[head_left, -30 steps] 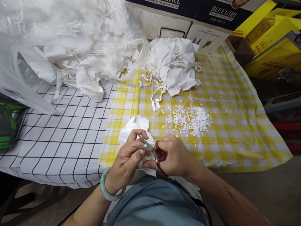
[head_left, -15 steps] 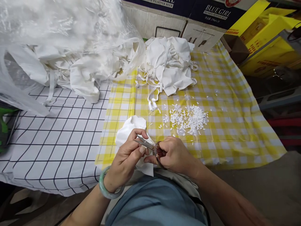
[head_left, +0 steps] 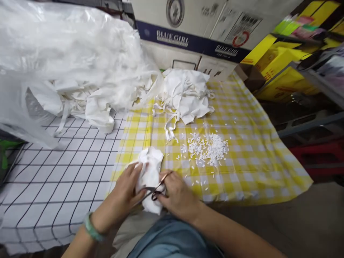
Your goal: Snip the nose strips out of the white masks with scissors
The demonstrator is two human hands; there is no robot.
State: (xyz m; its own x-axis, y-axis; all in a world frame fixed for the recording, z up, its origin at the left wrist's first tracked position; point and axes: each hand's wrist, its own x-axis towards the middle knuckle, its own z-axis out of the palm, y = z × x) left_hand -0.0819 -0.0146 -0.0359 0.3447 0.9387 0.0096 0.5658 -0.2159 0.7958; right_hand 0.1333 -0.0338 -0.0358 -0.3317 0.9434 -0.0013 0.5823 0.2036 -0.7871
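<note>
L hand has spread out over left side of limp white fabric piece since last frame; blurry, can't tell if it's pinching. R hand grips metal scissors w/ bronze-coloured loop handles, over the fabric, at near edge of yellow-&-white checked tablecloth. Beyond, to right: scattered small white strips; far: crumpled white strappy fabric heap, then navy-&-white cardboard cartons.

My right hand looks blurred. Sheen whitens the far-left plastic bag. The near-right floor is dim.
</note>
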